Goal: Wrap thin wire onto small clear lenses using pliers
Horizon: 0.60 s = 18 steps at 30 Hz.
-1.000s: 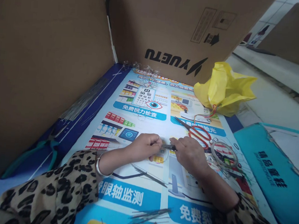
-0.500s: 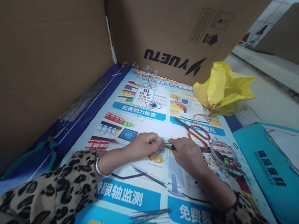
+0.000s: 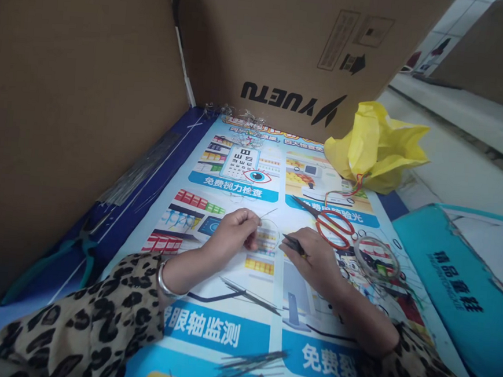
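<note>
My left hand (image 3: 236, 234), with a silver bangle at the wrist, pinches a thin wire (image 3: 269, 214). A short end of it sticks up from the fingertips, and a faint loop curves toward the right. My right hand (image 3: 316, 257) is closed around a small dark pointed tool (image 3: 294, 245), its tip aimed left at the wire loop; whether tip and wire touch is unclear. Red-handled scissors (image 3: 334, 230) lie just beyond my right hand. Several straight dark wires (image 3: 251, 298) rest on the printed sheet below my hands, and another bundle of wires (image 3: 251, 364) is nearer me.
Cardboard walls (image 3: 289, 40) stand at the back and left. Green-handled pliers (image 3: 85, 246) and a wire bundle (image 3: 137, 171) lie left. To the right are a coil (image 3: 376, 257), a crumpled yellow bag (image 3: 374, 151) and a teal box (image 3: 452, 297). Tangled wire pieces (image 3: 250, 121) sit at the back.
The tool in my right hand has come away from my left fingertips, opening a gap. My left hand has shifted slightly left and up, and the wire end and loop now show.
</note>
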Tool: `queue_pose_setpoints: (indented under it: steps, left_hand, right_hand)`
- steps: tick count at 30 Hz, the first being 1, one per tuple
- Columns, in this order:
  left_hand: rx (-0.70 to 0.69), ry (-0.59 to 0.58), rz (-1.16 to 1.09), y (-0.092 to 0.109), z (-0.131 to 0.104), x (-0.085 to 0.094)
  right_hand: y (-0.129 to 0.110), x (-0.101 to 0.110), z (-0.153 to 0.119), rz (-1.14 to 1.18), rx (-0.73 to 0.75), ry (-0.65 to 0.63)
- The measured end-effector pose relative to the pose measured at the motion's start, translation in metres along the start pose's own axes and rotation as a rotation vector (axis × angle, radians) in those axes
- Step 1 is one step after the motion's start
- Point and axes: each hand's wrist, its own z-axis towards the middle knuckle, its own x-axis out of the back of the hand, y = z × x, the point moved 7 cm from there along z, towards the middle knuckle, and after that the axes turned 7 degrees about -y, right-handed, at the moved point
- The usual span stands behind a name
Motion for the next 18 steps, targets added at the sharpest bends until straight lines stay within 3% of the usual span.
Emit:
queue_pose_setpoints:
  steps: [6, 18]
  left_hand:
    - [-0.013, -0.016, -0.023, -0.0008, -0.0026, -0.0033]
    - [-0.006, -0.03, -0.031, -0.001, -0.0054, -0.0068]
  right_hand:
    - [-0.011, 0.0009, -0.0007, -0.017, 0.088, 0.043]
    - [-0.012, -0.004, -0.0016, -0.099, 0.083, 0.037]
